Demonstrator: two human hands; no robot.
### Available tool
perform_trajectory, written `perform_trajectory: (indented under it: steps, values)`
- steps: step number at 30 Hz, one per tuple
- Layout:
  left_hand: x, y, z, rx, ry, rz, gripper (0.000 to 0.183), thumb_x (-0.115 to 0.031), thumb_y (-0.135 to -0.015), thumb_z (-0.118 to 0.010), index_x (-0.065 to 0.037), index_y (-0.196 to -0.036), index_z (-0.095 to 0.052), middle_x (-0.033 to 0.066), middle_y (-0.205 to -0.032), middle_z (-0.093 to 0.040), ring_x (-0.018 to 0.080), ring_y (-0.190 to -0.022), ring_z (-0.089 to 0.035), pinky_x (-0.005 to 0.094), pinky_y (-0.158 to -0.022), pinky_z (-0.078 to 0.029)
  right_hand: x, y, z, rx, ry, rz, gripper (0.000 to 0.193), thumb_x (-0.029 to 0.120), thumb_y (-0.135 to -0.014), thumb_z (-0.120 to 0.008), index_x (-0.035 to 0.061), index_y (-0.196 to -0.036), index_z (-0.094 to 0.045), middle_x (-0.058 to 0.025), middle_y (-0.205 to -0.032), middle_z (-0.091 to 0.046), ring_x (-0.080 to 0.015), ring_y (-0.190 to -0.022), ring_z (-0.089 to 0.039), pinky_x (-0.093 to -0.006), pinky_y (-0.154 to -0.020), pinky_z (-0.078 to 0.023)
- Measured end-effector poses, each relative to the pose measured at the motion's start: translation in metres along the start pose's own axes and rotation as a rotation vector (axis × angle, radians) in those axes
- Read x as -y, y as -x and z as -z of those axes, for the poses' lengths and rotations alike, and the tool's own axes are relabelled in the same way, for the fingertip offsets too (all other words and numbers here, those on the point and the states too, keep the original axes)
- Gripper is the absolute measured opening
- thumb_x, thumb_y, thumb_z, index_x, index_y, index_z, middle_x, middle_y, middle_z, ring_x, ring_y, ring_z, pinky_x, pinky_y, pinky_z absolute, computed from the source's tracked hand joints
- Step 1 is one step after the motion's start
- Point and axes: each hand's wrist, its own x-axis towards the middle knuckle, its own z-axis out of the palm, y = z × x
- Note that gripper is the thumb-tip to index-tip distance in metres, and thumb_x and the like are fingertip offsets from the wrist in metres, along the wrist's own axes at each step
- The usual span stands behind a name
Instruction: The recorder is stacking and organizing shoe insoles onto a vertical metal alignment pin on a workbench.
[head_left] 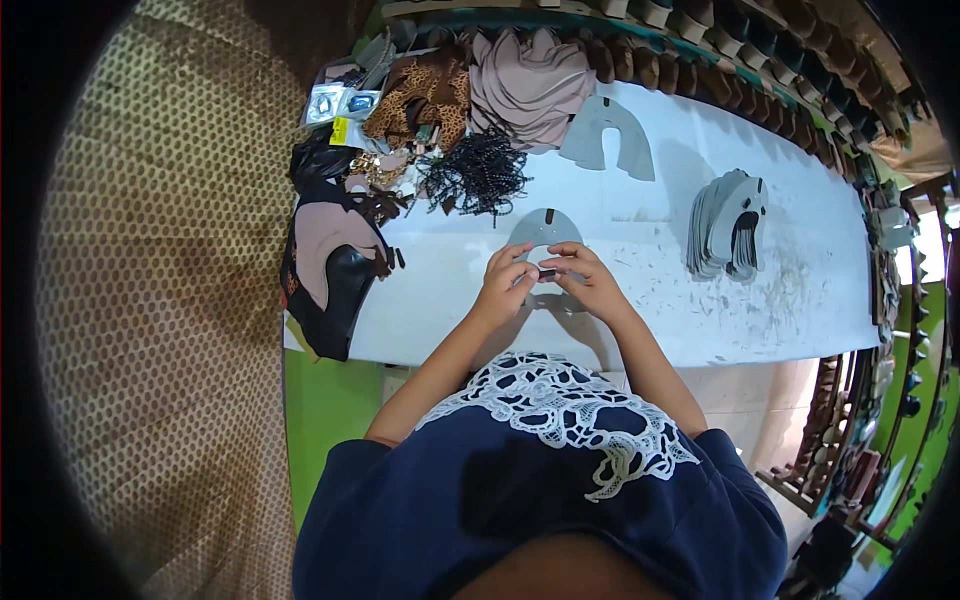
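Note:
My left hand and my right hand meet over the near part of the white table. Between their fingertips is a small dark strip, pinched from both sides. Just beyond the fingers a grey curved shoe-upper piece lies flat, its lower part covered by my hands. A short dark tab shows at its top edge. Farther off to the right stands a fanned stack of similar grey pieces, with dark tabs on the front one. Another grey U-shaped piece lies at the back.
At the left are black and pink cut pieces, small brown strips and a tangle of black cords. Behind them sit leopard-print material and a mauve pile. Shoe racks line the table's far edge; a patterned curtain hangs left.

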Motion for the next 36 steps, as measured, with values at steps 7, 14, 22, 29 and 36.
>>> perform_trajectory:
  steps: [7,14,22,29,36]
  values:
    - [-0.001,-0.008,-0.025,-0.007,-0.148,0.086,0.019,-0.022,-0.087,-0.054,-0.01,-0.098,-0.065,0.0144,-0.129,-0.049,0.0372,-0.125,-0.035,0.0447,-0.104,-0.026,-0.014,-0.002,0.016,0.093,-0.342,-0.244,0.015,0.005,-0.084,-0.063,0.0039,-0.098,-0.068,-0.0086,-0.115,-0.054,-0.0202,-0.093,-0.059,-0.0327,-0.086,-0.046]
    - [0.008,-0.025,-0.027,-0.148,-0.461,0.13,0.024,-0.028,-0.081,-0.062,-0.019,-0.102,-0.065,0.013,-0.132,-0.045,0.0412,-0.125,-0.034,0.0506,-0.103,-0.026,-0.034,-0.017,0.025,-0.199,0.516,-0.108,0.012,0.014,-0.07,-0.067,0.0072,-0.079,-0.071,-0.0084,-0.091,-0.065,-0.0278,-0.09,-0.059,-0.0402,-0.079,-0.047]
    - [0.027,-0.057,-0.026,-0.175,-0.742,0.137,0.051,-0.032,-0.078,-0.064,-0.012,-0.123,-0.054,0.0167,-0.141,-0.035,0.0375,-0.129,-0.03,0.0536,-0.104,-0.021,-0.042,-0.033,0.014,-0.204,0.645,-0.154,0.009,0.011,-0.067,-0.069,0.0083,-0.076,-0.069,-0.0088,-0.09,-0.063,-0.0283,-0.091,-0.057,-0.0388,-0.079,-0.047]
    - [0.029,-0.06,-0.024,-0.121,-0.797,0.127,0.054,-0.034,-0.076,-0.065,-0.011,-0.124,-0.053,0.0169,-0.141,-0.034,0.0384,-0.13,-0.029,0.0556,-0.104,-0.02,-0.048,-0.029,0.007,-0.266,0.662,-0.132,0.01,0.013,-0.066,-0.07,0.0135,-0.076,-0.069,-0.0049,-0.092,-0.059,-0.0256,-0.093,-0.054,-0.0391,-0.079,-0.041]
    - [0.021,-0.072,-0.013,-0.164,-0.743,0.088,0.032,-0.036,-0.072,-0.069,-0.008,-0.088,-0.067,0.0119,-0.133,-0.047,0.038,-0.127,-0.031,0.0522,-0.099,-0.023,-0.054,-0.017,0.006,-0.295,0.724,0.048,0.012,0.016,-0.07,-0.069,0.0162,-0.082,-0.071,-0.0048,-0.093,-0.058,-0.0245,-0.095,-0.053,-0.0399,-0.084,-0.039]
